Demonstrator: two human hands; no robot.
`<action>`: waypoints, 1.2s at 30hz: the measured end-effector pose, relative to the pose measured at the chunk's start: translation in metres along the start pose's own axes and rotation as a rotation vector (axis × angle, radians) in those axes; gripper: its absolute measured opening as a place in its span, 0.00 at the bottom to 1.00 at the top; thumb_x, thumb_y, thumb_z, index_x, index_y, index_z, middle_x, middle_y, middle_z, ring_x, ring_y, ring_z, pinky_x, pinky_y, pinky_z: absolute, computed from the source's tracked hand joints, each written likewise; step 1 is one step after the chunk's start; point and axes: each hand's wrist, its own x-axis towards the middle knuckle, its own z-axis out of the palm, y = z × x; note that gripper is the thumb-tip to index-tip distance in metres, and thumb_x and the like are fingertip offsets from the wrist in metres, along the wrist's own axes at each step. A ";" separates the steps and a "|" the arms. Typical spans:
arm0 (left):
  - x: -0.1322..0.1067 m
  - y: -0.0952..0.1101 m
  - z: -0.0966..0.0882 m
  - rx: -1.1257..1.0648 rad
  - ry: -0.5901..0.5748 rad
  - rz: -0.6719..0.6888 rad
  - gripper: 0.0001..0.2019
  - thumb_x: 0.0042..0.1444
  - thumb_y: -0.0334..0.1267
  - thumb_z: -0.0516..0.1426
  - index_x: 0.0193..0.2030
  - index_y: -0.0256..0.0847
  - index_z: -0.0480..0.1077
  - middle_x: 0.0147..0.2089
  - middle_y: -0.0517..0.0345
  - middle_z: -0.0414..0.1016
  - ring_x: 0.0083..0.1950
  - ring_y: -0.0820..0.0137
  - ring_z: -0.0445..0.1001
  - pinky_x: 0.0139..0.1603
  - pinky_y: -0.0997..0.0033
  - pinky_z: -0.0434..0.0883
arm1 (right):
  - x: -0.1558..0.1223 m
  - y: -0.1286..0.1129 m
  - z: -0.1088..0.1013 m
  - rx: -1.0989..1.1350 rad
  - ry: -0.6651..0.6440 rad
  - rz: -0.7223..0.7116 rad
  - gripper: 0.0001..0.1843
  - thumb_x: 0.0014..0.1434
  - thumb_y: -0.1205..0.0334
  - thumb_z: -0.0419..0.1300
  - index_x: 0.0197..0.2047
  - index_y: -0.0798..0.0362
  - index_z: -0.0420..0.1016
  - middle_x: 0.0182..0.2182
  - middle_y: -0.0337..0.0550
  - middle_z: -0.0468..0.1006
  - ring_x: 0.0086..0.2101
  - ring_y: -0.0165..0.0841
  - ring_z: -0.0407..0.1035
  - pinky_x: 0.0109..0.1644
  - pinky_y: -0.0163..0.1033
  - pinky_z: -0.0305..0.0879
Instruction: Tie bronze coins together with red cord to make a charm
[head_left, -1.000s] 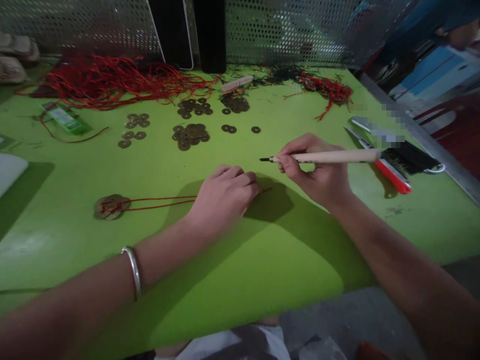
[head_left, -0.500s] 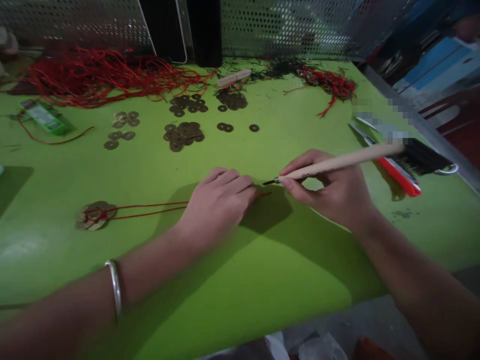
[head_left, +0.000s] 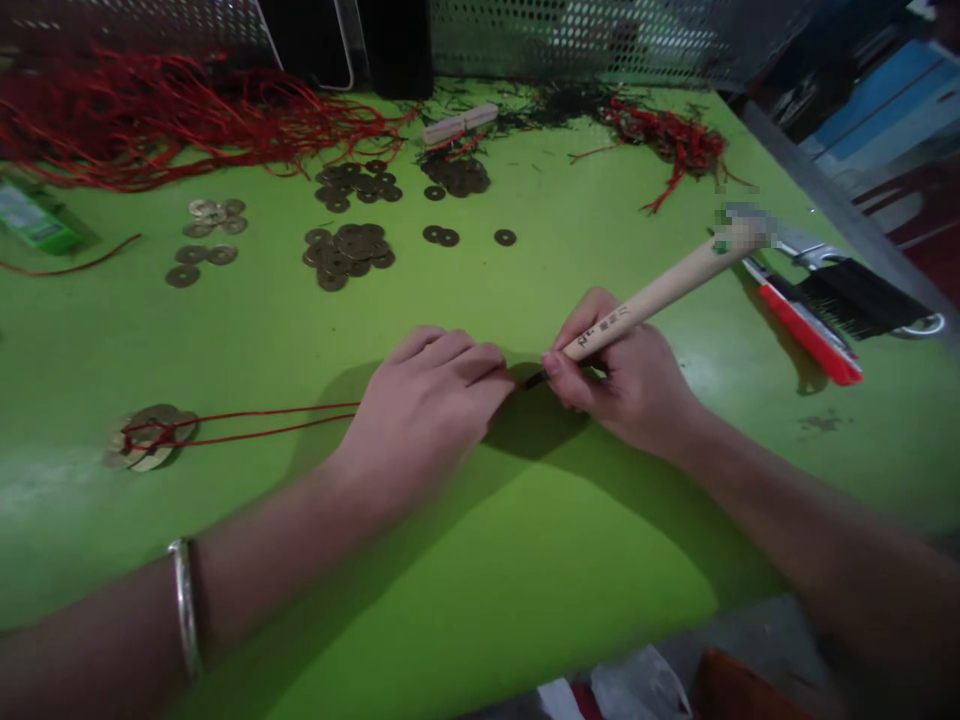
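Observation:
My left hand lies knuckles-up on the green table, fingers closed over the end of a red cord. The cord runs left to a small stack of brass coins tied onto it. My right hand grips a wooden-handled pointed tool like a pen. Its dark tip sits right at my left fingertips, where the cord end is hidden.
Loose brass coins lie in several heaps farther back. A mass of red cords fills the back left, more red scraps the back right. A black brush with a red handle and scissors lie at the right. A perforated metal wall stands behind.
My right hand has come down and left, bringing the tool's tip from above the table to my left fingertips and tilting the handle up. My left hand stayed on the cord.

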 end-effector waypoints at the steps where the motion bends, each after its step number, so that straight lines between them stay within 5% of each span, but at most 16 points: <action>1: 0.000 0.000 0.000 0.002 0.002 0.002 0.06 0.52 0.28 0.60 0.37 0.36 0.75 0.37 0.57 0.79 0.37 0.66 0.75 0.41 0.63 0.71 | 0.000 0.000 0.000 -0.005 0.004 -0.001 0.09 0.58 0.60 0.59 0.31 0.52 0.61 0.18 0.33 0.68 0.16 0.25 0.63 0.12 0.28 0.58; 36: 0.000 0.000 0.000 -0.007 -0.024 -0.013 0.06 0.53 0.29 0.58 0.38 0.38 0.75 0.37 0.58 0.79 0.37 0.68 0.74 0.42 0.64 0.70 | 0.002 -0.001 0.004 -0.134 -0.020 -0.037 0.09 0.60 0.61 0.56 0.31 0.52 0.60 0.20 0.34 0.64 0.17 0.24 0.57 0.14 0.30 0.54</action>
